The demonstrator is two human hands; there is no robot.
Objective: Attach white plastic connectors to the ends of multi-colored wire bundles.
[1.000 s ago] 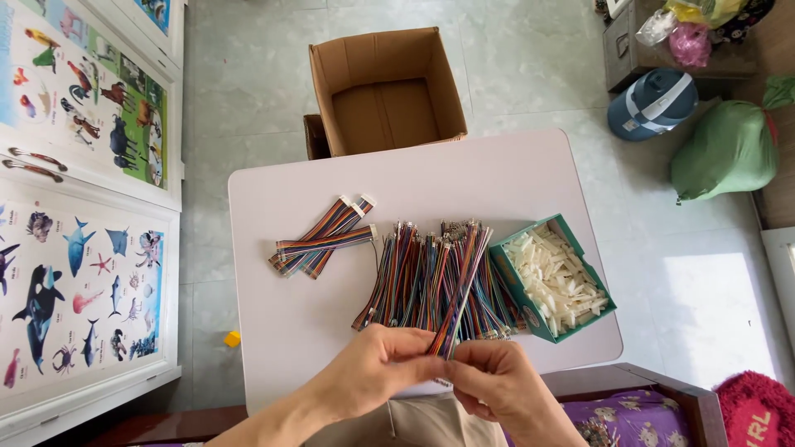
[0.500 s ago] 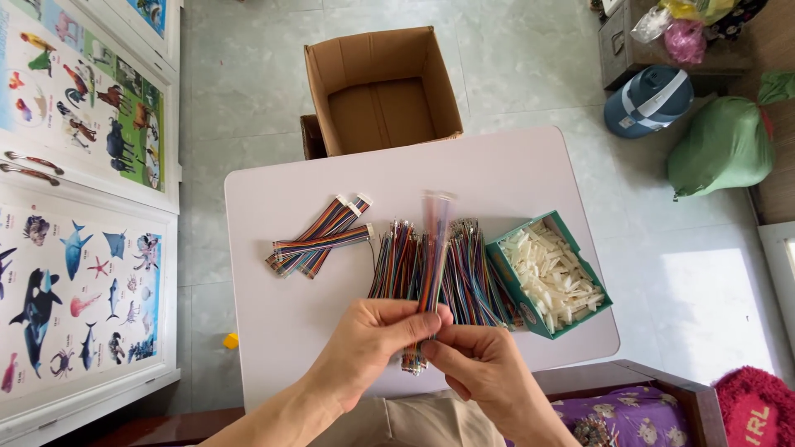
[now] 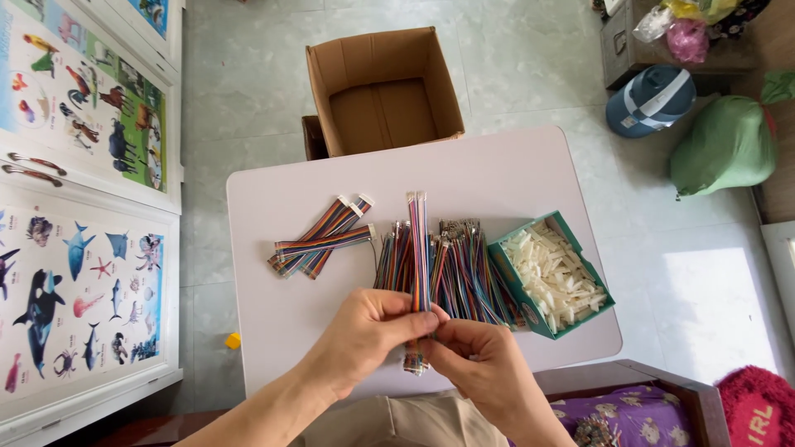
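Both my hands grip one flat multicoloured ribbon cable (image 3: 418, 248) that points straight away from me over the white table (image 3: 497, 178). My left hand (image 3: 368, 331) pinches it from the left, my right hand (image 3: 476, 364) from the right, near its lower end. Under the cable lies a loose pile of the same coloured cables (image 3: 455, 269). A few cables with white connectors fitted (image 3: 323, 236) lie apart at the table's left. A green box of white plastic connectors (image 3: 553, 275) stands at the right.
An open, empty cardboard box (image 3: 383, 87) stands on the floor beyond the table. Animal posters (image 3: 79, 240) lie to the left. A blue jug (image 3: 650, 99) and a green sack (image 3: 720, 145) sit on the floor at the right.
The held cable has swung from leaning right to pointing straight ahead. My hands have drawn slightly closer together on it.
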